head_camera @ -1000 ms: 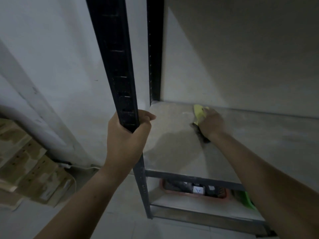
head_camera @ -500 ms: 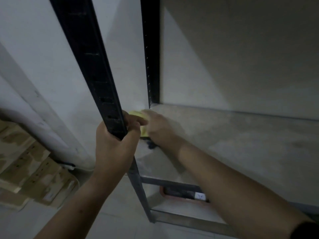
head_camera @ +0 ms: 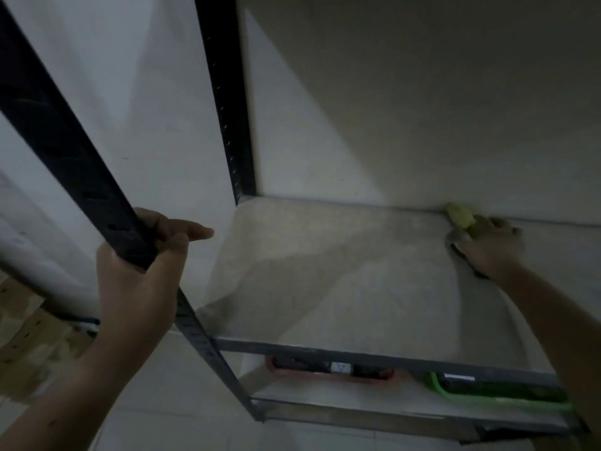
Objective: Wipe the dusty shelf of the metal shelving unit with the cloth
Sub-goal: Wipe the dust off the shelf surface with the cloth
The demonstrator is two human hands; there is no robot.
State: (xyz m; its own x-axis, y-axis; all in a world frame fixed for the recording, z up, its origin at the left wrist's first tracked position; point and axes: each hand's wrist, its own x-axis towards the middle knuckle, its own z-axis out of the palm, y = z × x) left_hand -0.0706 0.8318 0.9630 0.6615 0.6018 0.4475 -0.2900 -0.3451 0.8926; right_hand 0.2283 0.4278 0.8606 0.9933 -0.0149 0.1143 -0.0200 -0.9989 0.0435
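While gripping front post (head_camera: pixel 65 151) w/ L hand (head_camera: pixel 140 281), fingers wrapped round it, holding yellow cloth (head_camera: pixel 460 216) in R hand (head_camera: pixel 491 249), fingers curled, pressed to shelf (head_camera: pixel 357 271) at back edge, by rear wall (head_camera: pixel 422 109)

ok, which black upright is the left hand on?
The front upright, nearest the camera; the left hand grips it. The rear upright, farther back, is untouched.

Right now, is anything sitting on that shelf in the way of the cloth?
Nothing visible does. The right hand holds the cloth at the back edge of the shelf, against the wall; the dusty surface to its left and front shows no objects. The left hand grips the front post at the corner, off the surface.
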